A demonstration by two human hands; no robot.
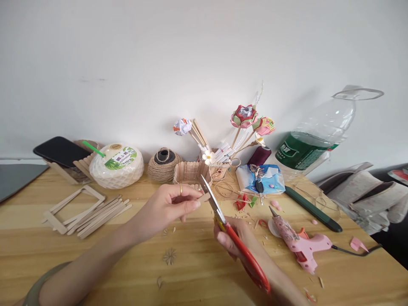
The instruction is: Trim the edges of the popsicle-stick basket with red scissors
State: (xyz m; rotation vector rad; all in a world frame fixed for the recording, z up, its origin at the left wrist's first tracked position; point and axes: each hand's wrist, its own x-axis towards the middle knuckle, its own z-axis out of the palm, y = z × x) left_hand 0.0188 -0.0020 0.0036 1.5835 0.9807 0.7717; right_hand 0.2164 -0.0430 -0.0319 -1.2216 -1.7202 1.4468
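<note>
Between thumb and fingers, my left hand (175, 203) pinches a short piece of wooden craft stick (204, 197). My right hand (230, 238) is wrapped round a pair of scissors (228, 225) with red handles, the blades pointing up and away from me. The blades stand right beside the stick piece; whether they touch it I cannot tell. Below the hands, a small flower shape made of stick slivers (170, 256) lies on the wooden table (121, 272), with a loose sliver (160, 282) nearer to me. Behind my left hand sits a small box of craft sticks (192, 171).
At left are a stick frame (57, 225), loose craft sticks (102, 216) and a round white container (116, 174). Twine (164, 165) and paper flowers (244, 116) stand by the wall. A pink glue gun (302, 248), a green pen-like tool (314, 209) and a large bottle (314, 131) occupy the right.
</note>
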